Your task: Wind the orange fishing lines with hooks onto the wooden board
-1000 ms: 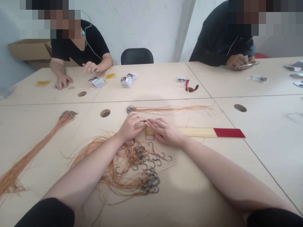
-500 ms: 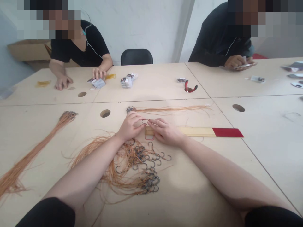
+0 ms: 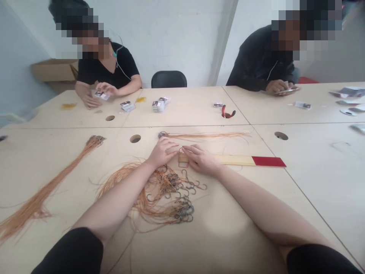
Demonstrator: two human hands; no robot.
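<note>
My right hand (image 3: 203,161) pinches a dark fish hook (image 3: 180,149) by its fingertips, over the left end of a flat wooden strip (image 3: 236,160). Just left of it, my left hand (image 3: 163,153) has thumb and fingers apart, with nothing visible between them. A small red-edged rectangle (image 3: 183,165) lies partly under the right fingers. Beneath my left forearm spreads a loose pile of hooks (image 3: 182,209) tied to orange lines (image 3: 116,179). Beyond my hands, a straight bundle of orange lines (image 3: 205,135) lies with its hooks at the left end.
Another hook-and-line bundle (image 3: 65,171) stretches along the left side. Red-handled pliers (image 3: 228,112) stand in a table hole. Across the table, one person (image 3: 110,72) holds a small packet, near stacked packets (image 3: 158,106); another person (image 3: 253,64) holds a flat object.
My left fingers have parted from the hook, which stays at my right fingertips. The view has tilted up slightly. The person at far left has lifted a packet.
</note>
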